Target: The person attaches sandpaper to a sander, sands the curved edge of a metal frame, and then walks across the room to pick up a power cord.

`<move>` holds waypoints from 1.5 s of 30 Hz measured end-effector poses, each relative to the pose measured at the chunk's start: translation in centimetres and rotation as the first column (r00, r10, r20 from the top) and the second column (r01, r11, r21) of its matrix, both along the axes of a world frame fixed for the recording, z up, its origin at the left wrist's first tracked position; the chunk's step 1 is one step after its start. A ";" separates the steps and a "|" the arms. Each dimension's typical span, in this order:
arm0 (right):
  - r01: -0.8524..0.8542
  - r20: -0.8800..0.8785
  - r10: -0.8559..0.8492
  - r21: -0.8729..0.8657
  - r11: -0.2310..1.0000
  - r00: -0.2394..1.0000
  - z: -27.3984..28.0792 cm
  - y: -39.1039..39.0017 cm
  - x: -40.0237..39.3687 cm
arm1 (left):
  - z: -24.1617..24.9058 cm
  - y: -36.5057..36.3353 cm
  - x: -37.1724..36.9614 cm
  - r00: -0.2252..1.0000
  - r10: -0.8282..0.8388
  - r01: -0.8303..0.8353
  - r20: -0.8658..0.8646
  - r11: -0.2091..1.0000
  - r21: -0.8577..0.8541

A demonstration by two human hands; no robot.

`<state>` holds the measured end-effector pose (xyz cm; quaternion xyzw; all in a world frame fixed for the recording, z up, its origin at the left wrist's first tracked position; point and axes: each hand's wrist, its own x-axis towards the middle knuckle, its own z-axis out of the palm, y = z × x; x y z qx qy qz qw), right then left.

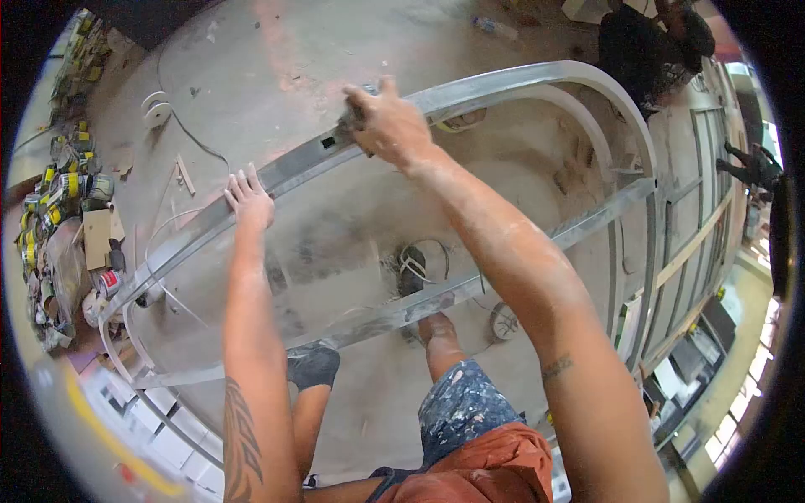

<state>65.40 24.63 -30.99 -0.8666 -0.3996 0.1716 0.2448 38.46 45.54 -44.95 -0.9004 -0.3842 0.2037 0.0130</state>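
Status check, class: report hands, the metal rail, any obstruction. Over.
Left hand flat on metal rail. Right hand gripping same rail higher up. Nothing blocking; loose cable lies on floor below.

Dull metal rail, dusty concrete floor

Under the left hand's fingers [248,186] and the right hand's fingers [369,105] runs a metal rail [293,170], grey and smooth with a matt, dust-filmed sheen. Below the fingers lies a concrete floor [277,75], rough, chalky and blotched. Off beyond the left fingers sit glossy tins [63,189] and matt brown cardboard [99,230]. Nearer the body, cloth shorts [465,407] look paint-spattered.
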 end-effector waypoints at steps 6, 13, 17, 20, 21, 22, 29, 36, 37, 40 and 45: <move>0.193 0.136 -0.176 -0.124 0.973 0.975 1.6 -5.3 6.5 | 2.7 -11.5 -2.6 0.904 0.086 -0.020 0.419 0.987 -0.158; 0.484 0.359 -0.405 -0.164 0.859 0.841 -3.1 -9.5 16.6 | 6.2 -30.5 -13.9 0.977 0.172 -0.208 -0.126 0.640 -0.740; 0.480 0.288 -0.423 -0.170 0.860 0.859 -1.7 -7.9 14.6 | 6.4 -33.0 -19.0 0.948 0.266 -0.138 0.174 0.838 -0.527; 0.348 0.324 -0.289 -0.143 0.926 0.901 -3.5 -6.0 12.2 | 5.5 -33.2 -18.6 0.958 0.234 -0.110 0.168 0.836 -0.538; 0.334 0.319 -0.277 -0.142 0.932 0.906 -3.2 -4.8 10.7 | 5.2 -33.2 -18.6 0.955 0.248 -0.124 0.165 0.835 -0.535; 0.326 0.320 -0.271 -0.134 0.936 0.908 -2.9 -3.4 8.5 | 5.0 -33.2 -18.5 0.958 0.250 -0.133 0.143 0.824 -0.551; 0.107 0.159 -0.090 -0.101 0.989 0.983 1.0 5.8 -8.4 | 6.4 -32.6 -18.0 0.961 0.275 -0.239 -0.035 0.759 -0.606; -0.138 0.020 0.137 0.084 0.987 0.990 -0.8 14.6 -19.7 | 6.3 -31.8 -17.5 0.950 0.287 -0.299 -0.123 0.721 -0.625; -0.215 0.013 0.216 0.142 0.966 0.976 -0.8 15.6 -21.0 | 6.5 -31.6 -17.2 0.950 0.276 -0.301 -0.146 0.689 -0.659; -0.236 -0.063 0.237 0.027 0.971 0.969 1.0 18.0 -24.0 | 6.3 -31.7 -16.3 0.957 0.216 -0.291 -0.196 0.678 -0.675; -0.224 -0.042 0.231 0.133 0.966 0.972 0.1 19.0 -25.5 | 6.1 -31.4 -16.1 0.964 0.101 -0.243 -0.245 0.708 -0.663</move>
